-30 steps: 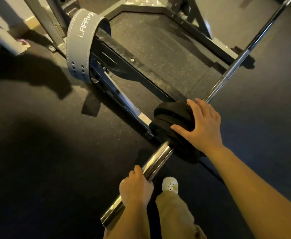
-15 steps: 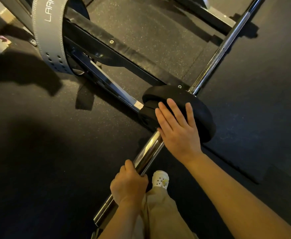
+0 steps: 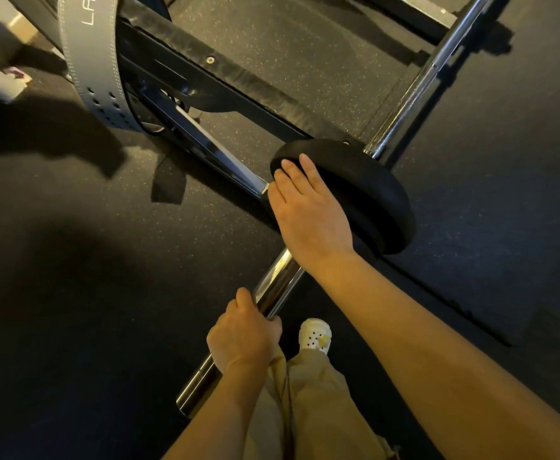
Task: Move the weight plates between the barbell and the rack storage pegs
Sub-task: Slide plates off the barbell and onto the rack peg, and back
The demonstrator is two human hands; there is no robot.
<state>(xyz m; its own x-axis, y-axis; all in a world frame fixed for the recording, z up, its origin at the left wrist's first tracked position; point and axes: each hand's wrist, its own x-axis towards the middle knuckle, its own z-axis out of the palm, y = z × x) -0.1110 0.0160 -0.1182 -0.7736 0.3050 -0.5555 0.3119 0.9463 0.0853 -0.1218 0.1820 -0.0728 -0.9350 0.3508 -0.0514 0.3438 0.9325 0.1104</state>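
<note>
Above the dark rubber floor (image 3: 72, 293), the barbell sleeve (image 3: 277, 283) is gripped by the left hand (image 3: 243, 336); the black weight plate (image 3: 371, 190) is pressed by the right hand (image 3: 308, 210), fingers (image 3: 291, 174) straight.

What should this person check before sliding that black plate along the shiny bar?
1. Left hand grips the barbell sleeve: ok.
2. Right hand lies flat on the weight plate, fingers straight, not hooked round the rim: not ok for pulling.
3. Collar or clip locking the plate: cannot tell, the hand hides the hub.
4. Bare sleeve between the plate and the left hand: ok.
5. White shoe sits beside the sleeve end, near where a plate would drop: not ok.
</note>
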